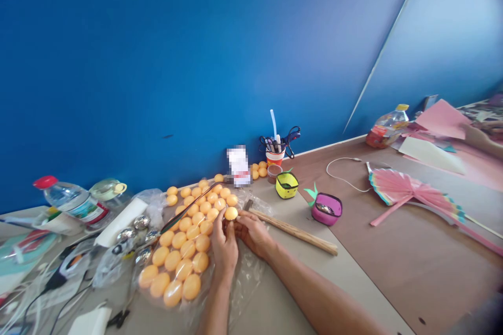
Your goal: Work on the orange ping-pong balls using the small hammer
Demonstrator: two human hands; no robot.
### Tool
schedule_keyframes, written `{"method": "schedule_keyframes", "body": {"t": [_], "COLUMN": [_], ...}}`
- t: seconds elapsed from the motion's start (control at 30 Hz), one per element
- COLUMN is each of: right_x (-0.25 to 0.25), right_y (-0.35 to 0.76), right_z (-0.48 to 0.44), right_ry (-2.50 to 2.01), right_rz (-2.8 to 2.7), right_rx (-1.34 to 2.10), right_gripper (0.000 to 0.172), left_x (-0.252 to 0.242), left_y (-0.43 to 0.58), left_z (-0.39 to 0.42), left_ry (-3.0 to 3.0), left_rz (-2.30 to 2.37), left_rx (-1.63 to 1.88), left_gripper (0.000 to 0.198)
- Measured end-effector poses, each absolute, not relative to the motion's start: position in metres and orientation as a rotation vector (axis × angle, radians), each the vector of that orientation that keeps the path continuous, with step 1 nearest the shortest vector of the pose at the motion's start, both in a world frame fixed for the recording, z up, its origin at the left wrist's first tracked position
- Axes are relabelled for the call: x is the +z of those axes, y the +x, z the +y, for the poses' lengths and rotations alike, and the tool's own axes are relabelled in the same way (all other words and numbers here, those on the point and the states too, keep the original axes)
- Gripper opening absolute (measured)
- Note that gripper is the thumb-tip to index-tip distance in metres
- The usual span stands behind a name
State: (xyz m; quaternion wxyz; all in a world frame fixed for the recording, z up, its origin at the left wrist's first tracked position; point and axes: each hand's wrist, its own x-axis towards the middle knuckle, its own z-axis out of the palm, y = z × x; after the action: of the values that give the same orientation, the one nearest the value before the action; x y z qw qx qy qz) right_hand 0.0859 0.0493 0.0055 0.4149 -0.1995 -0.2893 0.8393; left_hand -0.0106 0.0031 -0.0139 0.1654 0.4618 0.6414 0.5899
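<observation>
An orange ping-pong ball [231, 213] sits at the fingertips of my two hands. My left hand [225, 247] is closed at the ball's near left side, its thumb and fingers bent. From the right, my right hand [253, 231] reaches in with curled fingers that meet the ball and the left fingertips. Just left of them lies a clear plastic bag full of orange ping-pong balls [179, 241]. A thin dark strip [184, 209] rests across the bag. Beyond my right wrist, a hammer with a wooden handle [294, 230] lies on the table.
A yellow pouch [286, 192] and a purple pouch [327, 215] stand to the right, near a pen cup [275, 156]. Farther right are a pink fan [416, 188] and another person's hand [477, 136]. Bottles [74, 201], shiny balls [141, 221] and cables crowd the left.
</observation>
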Motion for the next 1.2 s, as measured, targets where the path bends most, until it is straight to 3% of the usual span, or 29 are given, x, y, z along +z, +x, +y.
{"method": "schedule_keyframes", "body": {"t": [0.47,1.2], "right_x": [0.014,0.005], "right_y": [0.081,0.08], "right_z": [0.044,0.046], "right_ry": [-0.581,-0.605], "right_rz": [-0.785,-0.859], "right_rx": [2.052,2.047], "right_gripper": [0.01,0.009], "left_x": [-0.018,-0.024], "left_y": [-0.006,-0.008], "left_z": [0.006,0.007], "left_ry": [1.483,1.492], "left_rz": [1.869,1.885], "left_rx": [1.719,1.706], "left_gripper": [0.039,0.039]}}
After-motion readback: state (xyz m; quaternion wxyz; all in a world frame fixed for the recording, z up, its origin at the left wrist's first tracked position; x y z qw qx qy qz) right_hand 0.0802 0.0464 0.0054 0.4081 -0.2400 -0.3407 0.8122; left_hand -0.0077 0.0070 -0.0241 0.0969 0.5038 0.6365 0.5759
